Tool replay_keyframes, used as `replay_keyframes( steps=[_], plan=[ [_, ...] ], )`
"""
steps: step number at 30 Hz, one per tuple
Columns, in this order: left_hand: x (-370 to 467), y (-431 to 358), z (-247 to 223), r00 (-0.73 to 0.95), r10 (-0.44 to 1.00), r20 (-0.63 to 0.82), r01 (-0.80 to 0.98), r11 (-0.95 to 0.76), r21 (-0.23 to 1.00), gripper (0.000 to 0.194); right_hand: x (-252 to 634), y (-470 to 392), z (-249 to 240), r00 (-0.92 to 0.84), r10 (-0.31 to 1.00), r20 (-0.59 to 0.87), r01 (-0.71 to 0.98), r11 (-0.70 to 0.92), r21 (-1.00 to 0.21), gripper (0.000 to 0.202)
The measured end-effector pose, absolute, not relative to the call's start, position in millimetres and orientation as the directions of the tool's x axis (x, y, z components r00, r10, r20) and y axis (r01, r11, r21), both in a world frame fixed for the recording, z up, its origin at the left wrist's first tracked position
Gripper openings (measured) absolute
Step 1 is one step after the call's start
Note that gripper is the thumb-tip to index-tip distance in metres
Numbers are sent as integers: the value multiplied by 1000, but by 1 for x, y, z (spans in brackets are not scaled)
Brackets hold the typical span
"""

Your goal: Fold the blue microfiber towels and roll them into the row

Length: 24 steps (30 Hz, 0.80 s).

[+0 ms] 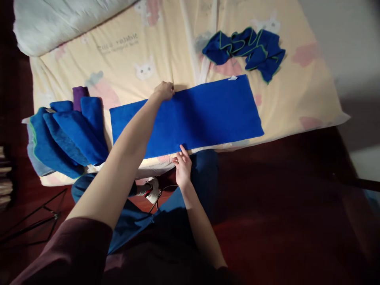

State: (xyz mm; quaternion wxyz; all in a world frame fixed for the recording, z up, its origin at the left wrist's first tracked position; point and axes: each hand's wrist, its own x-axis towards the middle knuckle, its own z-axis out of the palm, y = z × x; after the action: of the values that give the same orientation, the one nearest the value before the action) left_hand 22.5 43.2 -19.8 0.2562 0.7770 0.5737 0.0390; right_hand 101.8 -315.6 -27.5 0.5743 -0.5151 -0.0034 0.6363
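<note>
A long, flat rectangle of bright blue plush cloth (219,109) lies along the near edge of a cream bedsheet (169,65) printed with rabbits. On the sheet's lettering (118,43), "rabbit" can be read; the word before it and the smaller line below are too blurred. The cloth's white tag (232,78), at its far edge near the right corner, shows no legible text, nor does the pale label (50,111) among the folded blue cloths (75,128) at left. The hands are apart: the left hand (164,91) curls at the far edge, its grip impossible to tell; the right hand (182,166), fingers loosely spread, reaches the near edge with one fingertip.
</note>
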Motion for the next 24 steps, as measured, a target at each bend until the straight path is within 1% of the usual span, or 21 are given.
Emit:
replay_keyframes(
  steps=[3, 6, 9, 11, 13, 16, 18, 22, 24],
  plan=[
    [25, 54, -21, 281, 916, -287, 898, -145, 416, 20, 102, -316, -29, 200, 727, -657, -750, -319, -580, 61],
    [30, 54, -18, 285, 909, -305, 889, -131, 440, 20, 101, -318, -31, 221, 727, -650, -747, -303, -592, 57],
    [35, 50, -15, 227, 908, -353, 907, -65, 417, 21, 100, -318, -31, 265, 730, -630, -711, -293, -639, 55],
    [36, 45, -13, 209, 921, -330, 898, -47, 437, 21, 99, -317, -31, 305, 731, -610, -668, -293, -684, 54],
    [36, 39, -9, 212, 930, -300, 874, -43, 484, 22, 97, -316, -29, 299, 745, -597, -629, -316, -710, 56],
    [35, 31, -3, 185, 933, -309, 855, 3, 519, 24, 95, -317, -27, 231, 769, -596, -610, -363, -705, 64],
    [34, 29, -1, 155, 940, -303, 843, 34, 537, 27, 95, -321, -26, 224, 766, -603, -610, -372, -700, 68],
    [33, 31, -9, 96, 972, -215, 806, 51, 590, 32, 92, -332, -28, 303, 735, -607, -582, -362, -729, 66],
    [33, 31, -13, 78, 976, -203, 792, 63, 607, 33, 90, -333, -30, 334, 742, -581, -555, -343, -758, 64]
  ],
)
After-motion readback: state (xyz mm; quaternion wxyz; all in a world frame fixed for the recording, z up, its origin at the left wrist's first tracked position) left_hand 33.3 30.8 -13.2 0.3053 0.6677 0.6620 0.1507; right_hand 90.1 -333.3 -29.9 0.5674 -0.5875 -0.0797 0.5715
